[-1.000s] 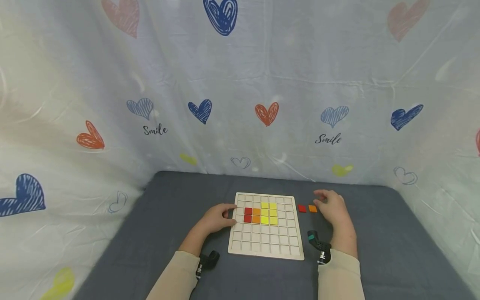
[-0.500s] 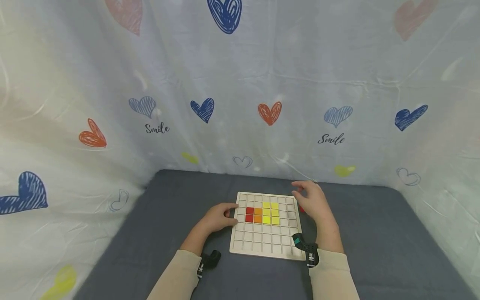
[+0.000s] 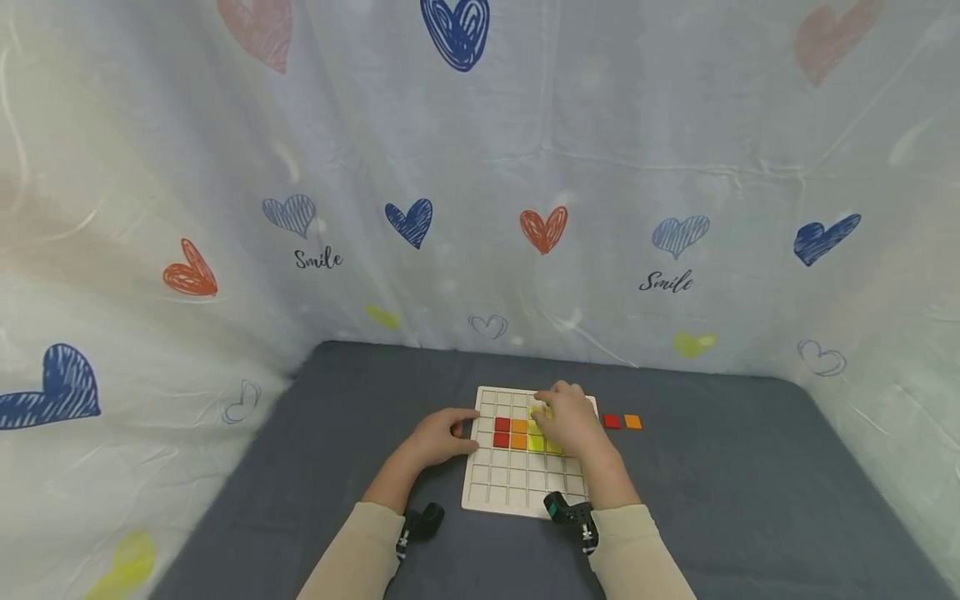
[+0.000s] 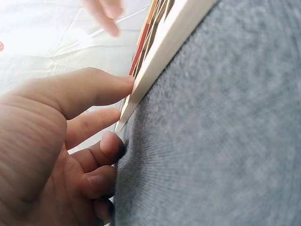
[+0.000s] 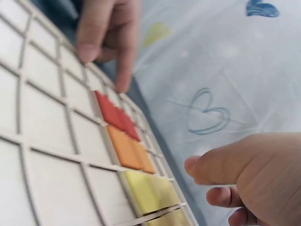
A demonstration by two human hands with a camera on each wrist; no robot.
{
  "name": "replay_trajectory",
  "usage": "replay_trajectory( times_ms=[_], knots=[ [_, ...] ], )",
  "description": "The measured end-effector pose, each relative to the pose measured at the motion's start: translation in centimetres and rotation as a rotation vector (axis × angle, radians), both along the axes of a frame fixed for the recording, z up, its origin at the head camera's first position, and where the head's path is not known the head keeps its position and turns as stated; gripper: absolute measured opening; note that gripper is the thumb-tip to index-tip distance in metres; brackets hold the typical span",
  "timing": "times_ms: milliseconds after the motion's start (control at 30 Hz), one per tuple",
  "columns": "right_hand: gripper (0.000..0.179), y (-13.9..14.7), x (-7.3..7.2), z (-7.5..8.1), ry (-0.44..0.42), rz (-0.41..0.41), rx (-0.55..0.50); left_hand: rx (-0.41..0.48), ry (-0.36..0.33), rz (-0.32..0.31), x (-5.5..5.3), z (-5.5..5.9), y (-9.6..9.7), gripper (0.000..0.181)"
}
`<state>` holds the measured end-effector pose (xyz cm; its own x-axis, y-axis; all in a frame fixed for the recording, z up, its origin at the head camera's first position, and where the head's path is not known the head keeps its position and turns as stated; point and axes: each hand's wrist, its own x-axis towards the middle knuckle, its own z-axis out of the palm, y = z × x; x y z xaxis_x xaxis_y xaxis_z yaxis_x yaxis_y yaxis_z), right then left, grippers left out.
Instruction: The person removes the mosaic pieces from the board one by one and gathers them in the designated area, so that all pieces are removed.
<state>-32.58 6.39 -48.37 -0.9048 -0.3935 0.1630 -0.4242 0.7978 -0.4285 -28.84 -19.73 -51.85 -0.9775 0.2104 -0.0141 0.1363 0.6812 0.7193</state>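
Observation:
A pale wooden grid board (image 3: 495, 492) lies on the dark grey cloth. Red tiles (image 3: 502, 432), orange tiles (image 3: 519, 434) and yellow tiles (image 3: 536, 443) sit side by side in its cells. Along the board's left edge, the thumb and index finger of my left hand (image 3: 437, 437) rest spread apart, touching the side; the left wrist view shows its other fingers loosely curled beside the cloth. My right hand (image 3: 572, 421) is over the board's upper right part, covering some yellow tiles. Its thumb and fingers (image 5: 221, 162) are apart, with nothing visible between them.
A loose red tile (image 3: 612, 422) and a loose orange tile (image 3: 633, 422) lie on the cloth (image 3: 712, 467) to the right of the board. A white curtain (image 3: 480, 267) printed with hearts hangs behind and around the table.
My right hand has swept left, from beside the loose orange tile to over the yellow tiles. Both loose tiles still lie on the cloth. The left hand stays at the board's edge.

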Motion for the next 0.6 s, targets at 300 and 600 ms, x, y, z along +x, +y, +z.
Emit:
replay_trajectory(
  times_ms=[300,600],
  knots=[
    [0.033,-0.8,-0.2,-1.5,0.052,-0.074,0.105,-0.005,0.003,-0.001,-0.3,0.0,0.0,0.056],
    [0.021,-0.8,-0.3,-2.0,0.038,-0.103,0.002,0.009,-0.001,-0.012,-0.2,-0.2,-0.2,0.055]
  ],
)
